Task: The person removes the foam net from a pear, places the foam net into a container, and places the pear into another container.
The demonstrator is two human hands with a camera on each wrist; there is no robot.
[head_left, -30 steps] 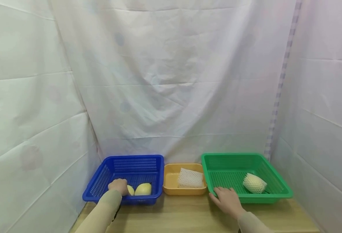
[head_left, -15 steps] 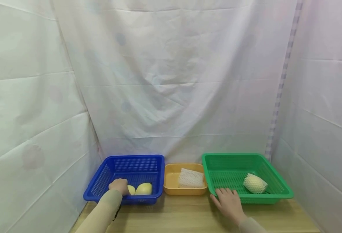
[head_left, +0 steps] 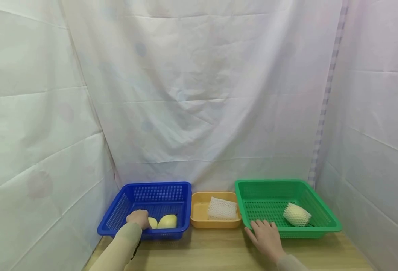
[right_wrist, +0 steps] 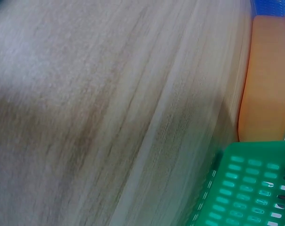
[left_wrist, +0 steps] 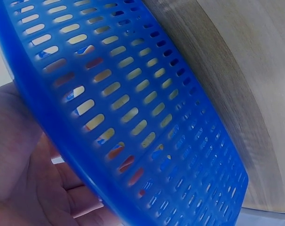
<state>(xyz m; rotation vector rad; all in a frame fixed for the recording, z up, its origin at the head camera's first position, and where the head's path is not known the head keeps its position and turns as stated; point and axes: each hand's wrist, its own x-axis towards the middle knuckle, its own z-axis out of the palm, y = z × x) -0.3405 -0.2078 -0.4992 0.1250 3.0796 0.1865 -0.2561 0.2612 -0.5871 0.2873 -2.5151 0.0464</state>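
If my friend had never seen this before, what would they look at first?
Probably the bright blue basket on the left and the bright green basket on the right, with a small orange-yellow tray between them. Next, maybe the fruit in the blue basket, beside the person's left hand. The fruit in a white net stands out too, in the green basket's right part.
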